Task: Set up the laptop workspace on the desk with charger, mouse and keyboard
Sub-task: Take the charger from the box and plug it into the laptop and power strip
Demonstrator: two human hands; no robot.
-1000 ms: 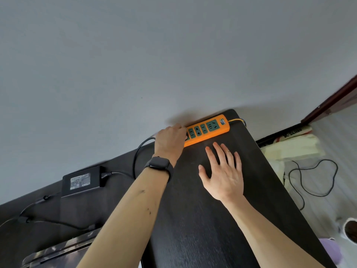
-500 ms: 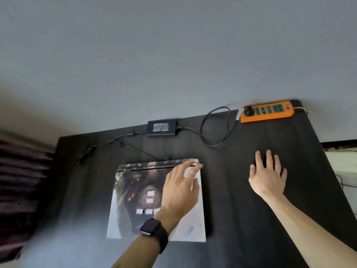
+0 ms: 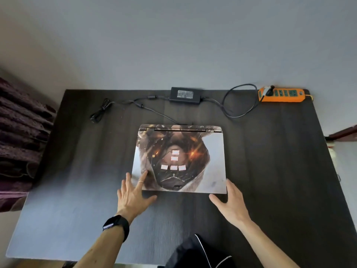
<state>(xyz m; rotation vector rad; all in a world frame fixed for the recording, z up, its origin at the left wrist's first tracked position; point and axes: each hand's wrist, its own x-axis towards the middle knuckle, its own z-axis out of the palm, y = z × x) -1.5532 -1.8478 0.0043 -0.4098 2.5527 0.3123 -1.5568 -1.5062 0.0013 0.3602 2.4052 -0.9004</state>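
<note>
Wall: plain pale grey, unmarked, meeting the desk's far edge
Desk: dark wood-grain top, far edge against the wall
Light: soft glare washes the desk's near-left corner to a pale sheen
Left side: dark purple patterned fabric in folds beside the desk's left edge
Right side: reddish-brown wooden edge past the desk's right edge

Dark wood-grain desk: bare either side of closed picture-skinned laptop. Far edge obstructed by black charger brick, looping black cables, orange power strip.
</note>
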